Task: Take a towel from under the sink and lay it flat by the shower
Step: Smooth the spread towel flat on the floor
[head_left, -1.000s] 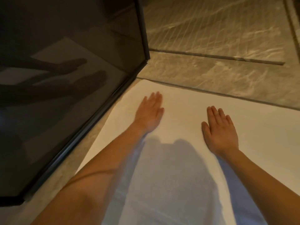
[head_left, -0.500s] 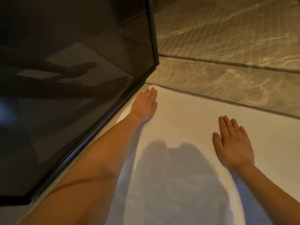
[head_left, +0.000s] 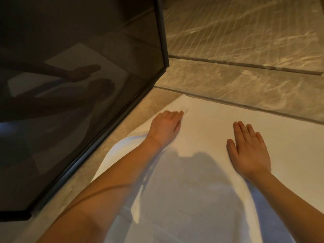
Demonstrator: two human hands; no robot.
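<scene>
Quickly: nearest, at 6 o'clock, both bare forearms came in from the bottom edge over a white towel (head_left: 201, 190) spread on the floor (head_left: 112, 148), with a dark shadow lying on the cloth between them. The towel's left edge was rumpled and a bit lifted at 7 o'clock, under the left forearm. The rest looked flat, running off frame toward 3 and 5 o'clock.

The right hand (head_left: 249, 149) at 4 o'clock lay palm down on the towel, with straight fingers close together pointing to 12. The left hand (head_left: 165, 125), about dead centre, had its fingers curled under, clutching the cloth, with a small pucker at the fingertips.

The towel's far corner sat just past that hand, toward 12 o'clock, near the bottom corner of the dark glass panel (head_left: 78, 85), which filled 9 to 11 o'clock and dimly reflected the arms. The towel's far edge ran along a grout line, just beside the marbled curb (head_left: 245, 88) at 1 to 2 o'clock. Beyond that was the shower floor (head_left: 245, 32), ribbed with fine lines.
</scene>
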